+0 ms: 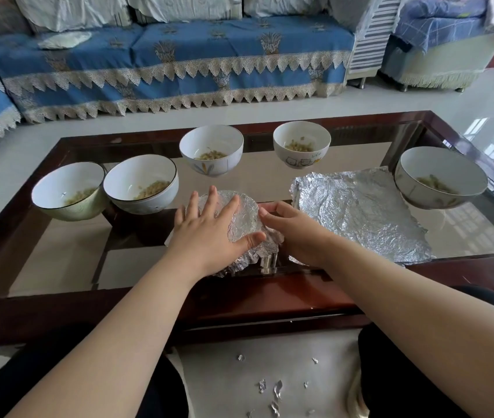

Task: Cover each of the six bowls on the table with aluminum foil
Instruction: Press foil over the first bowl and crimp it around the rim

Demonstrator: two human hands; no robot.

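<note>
While the left hand (206, 227) presses flat on the crinkled silver aluminum foil (239, 218) over the frame-centre bowl, the right hand (294, 230) pinches its edge; five white ceramic bowls (141, 184) remain uncovered. Next: crimp around the rim.

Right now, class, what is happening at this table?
A person is wrapping foil over the nearest bowl: the left hand presses flat on top while the right hand tucks its edge. Five other bowls, such as the far-right one, are uncovered. A spare foil sheet lies on the glass table.
</note>
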